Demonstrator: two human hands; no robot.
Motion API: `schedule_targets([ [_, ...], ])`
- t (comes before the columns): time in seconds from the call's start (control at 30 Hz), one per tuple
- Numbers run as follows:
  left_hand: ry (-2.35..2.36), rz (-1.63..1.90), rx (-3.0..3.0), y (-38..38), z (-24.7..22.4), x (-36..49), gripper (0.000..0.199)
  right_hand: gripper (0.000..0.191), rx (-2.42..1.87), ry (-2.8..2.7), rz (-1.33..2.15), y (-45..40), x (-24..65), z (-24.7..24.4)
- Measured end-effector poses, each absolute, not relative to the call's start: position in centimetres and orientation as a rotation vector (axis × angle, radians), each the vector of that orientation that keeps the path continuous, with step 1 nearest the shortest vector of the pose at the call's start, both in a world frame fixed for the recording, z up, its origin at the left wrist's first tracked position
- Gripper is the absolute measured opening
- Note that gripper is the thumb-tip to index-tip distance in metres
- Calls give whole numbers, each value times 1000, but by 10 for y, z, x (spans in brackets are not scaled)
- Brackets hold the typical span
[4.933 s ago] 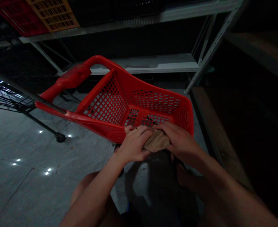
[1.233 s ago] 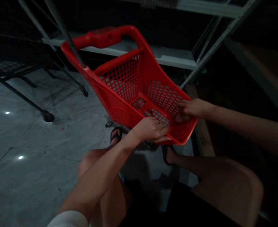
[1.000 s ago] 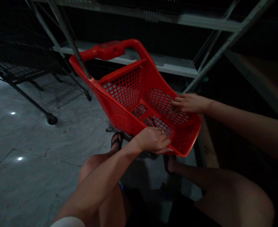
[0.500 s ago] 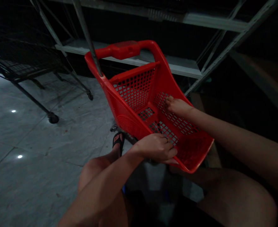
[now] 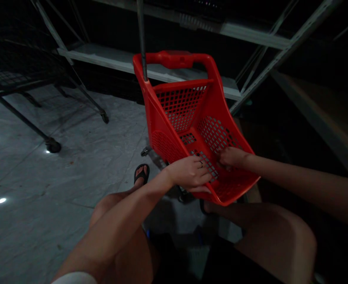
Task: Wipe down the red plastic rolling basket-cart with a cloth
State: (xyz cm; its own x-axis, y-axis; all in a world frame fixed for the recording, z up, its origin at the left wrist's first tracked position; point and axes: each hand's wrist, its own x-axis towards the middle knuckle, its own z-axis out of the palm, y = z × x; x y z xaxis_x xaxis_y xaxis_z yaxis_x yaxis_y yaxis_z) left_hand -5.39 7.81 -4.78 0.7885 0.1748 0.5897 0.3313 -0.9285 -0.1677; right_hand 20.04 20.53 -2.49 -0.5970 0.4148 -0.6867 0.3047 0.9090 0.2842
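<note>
A red plastic shopping cart (image 5: 159,114) with mesh-like walls stands in front of me, its handle away from me and a metal pole rising at its left corner. Wrapped over the near left rim is my left hand (image 5: 190,172), with a ring on one finger. My right hand (image 5: 231,157) reaches over the right rim into the basket, low by the inner right wall. Its fingers are curled and dim, and anything in them cannot be made out.
Behind the cart runs a metal rack with pale shelves (image 5: 103,58). A dark wire cart (image 5: 17,85) on casters stands at the left on the tiled floor (image 5: 43,189). My knees flank the red cart's near end.
The red cart has turned and stands more upright in view, its handle shifted right. My right hand has moved nearer along the inside of the basket. My left hand keeps its hold.
</note>
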Motion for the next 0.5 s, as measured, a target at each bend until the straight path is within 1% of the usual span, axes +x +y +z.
schedule_targets([
  [0.17, -430, -794, -2815, 77, -45, -50, 50, 24, 579, 2331, 385, 272, 161, 6],
  [0.27, -468, -801, -2847, 74, -45, -49, 53, 32, 641, 2410, 506, 312, 136, 15],
  [0.37, -481, -841, -2819, 71, -44, -50, 54, 36, 715, 2471, 576, 333, 118, 7],
  [0.5, -463, -877, -2797, 68, -43, -54, 52, 42, 757, 2473, 491, 323, 121, -19],
])
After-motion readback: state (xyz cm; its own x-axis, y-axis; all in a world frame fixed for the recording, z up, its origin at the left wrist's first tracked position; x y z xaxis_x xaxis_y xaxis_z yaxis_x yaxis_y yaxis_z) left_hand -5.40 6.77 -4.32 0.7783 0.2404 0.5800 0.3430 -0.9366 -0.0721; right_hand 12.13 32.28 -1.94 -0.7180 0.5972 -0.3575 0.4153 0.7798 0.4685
